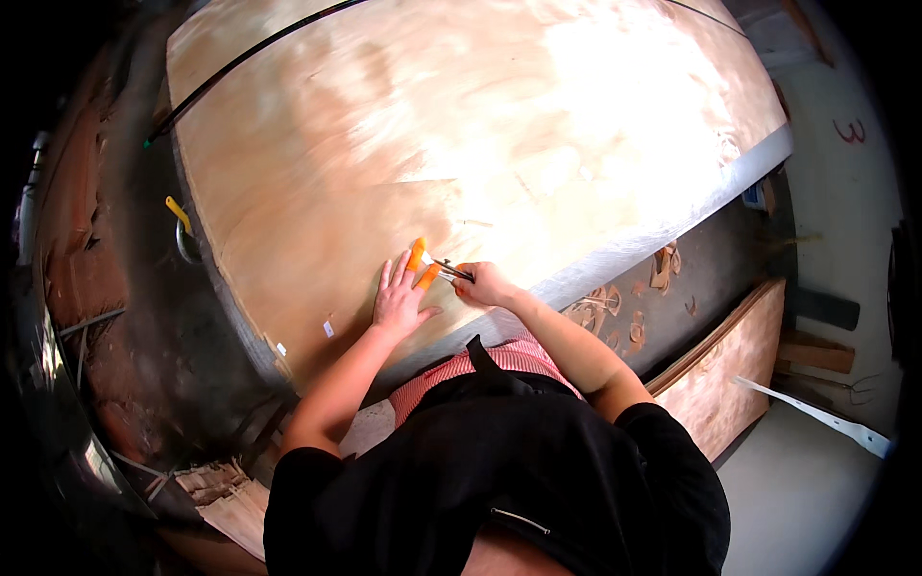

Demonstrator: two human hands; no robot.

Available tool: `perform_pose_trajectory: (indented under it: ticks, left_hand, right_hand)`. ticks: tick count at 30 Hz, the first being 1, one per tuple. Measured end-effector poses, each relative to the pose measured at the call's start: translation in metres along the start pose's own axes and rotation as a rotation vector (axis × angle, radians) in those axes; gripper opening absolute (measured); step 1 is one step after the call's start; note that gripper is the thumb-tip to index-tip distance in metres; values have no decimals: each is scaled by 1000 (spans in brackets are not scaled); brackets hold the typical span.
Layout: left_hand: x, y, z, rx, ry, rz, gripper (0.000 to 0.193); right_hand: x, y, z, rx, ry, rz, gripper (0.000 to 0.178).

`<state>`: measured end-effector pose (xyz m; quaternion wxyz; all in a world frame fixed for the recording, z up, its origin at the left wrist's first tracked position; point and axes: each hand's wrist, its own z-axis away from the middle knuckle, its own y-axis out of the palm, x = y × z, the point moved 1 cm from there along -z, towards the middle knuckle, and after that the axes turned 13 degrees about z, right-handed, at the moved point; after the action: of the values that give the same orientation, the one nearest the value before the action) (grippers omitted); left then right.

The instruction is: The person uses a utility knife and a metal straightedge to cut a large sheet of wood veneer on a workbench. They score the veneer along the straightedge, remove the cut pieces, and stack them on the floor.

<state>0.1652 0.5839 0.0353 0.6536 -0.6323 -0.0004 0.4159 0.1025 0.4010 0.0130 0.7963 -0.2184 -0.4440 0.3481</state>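
Note:
A large sheet of pale wood veneer (480,125) lies flat across a big work table. My left hand (401,296) presses flat on the sheet near its front edge, fingers spread, with orange covers on two fingertips. My right hand (483,283) is just to the right of it, closed on a small dark-bladed cutting tool (448,268) whose tip reaches toward the orange fingertips. The tool touches the veneer between both hands.
The table's grey front edge (663,223) runs diagonally to the right. Wood scraps (615,307) lie on the dark floor below it. A stack of plywood boards (730,365) stands at the right. A black strap (240,62) crosses the sheet's far left.

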Motion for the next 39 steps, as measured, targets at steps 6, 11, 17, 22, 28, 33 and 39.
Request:
perform_pose_trajectory:
  ticks: [6,11,17,22,28,33,39]
  left_hand:
    - [-4,-7,-2,21,-4,44,67]
    - [-3,-23,-45,-299,112,148,55]
    - [-2,-31,-142,-363,81,-36,67]
    - [3,-15,-149,-287,26,10,71]
    - [-1,-17,-171,-290,194,129,66]
    - [-13,-16,-179,-161,164,25,63]
    - [-23,-25,-146,-86,193,95,64]
  right_hand:
    - [-30,-58,3,161,15,-93,15]
    - [-36,-95,-32,-116,99,-706,17]
    - [-30,-107,-82,-226,275,-778,20]
    - [-35,-108,-87,-156,349,-778,19]
    - [-38,-109,-89,-158,336,-813,20]
    - [-39,-114,-69,-191,339,-1040,29]
    - [-55,-94,22,-257,422,-933,36]
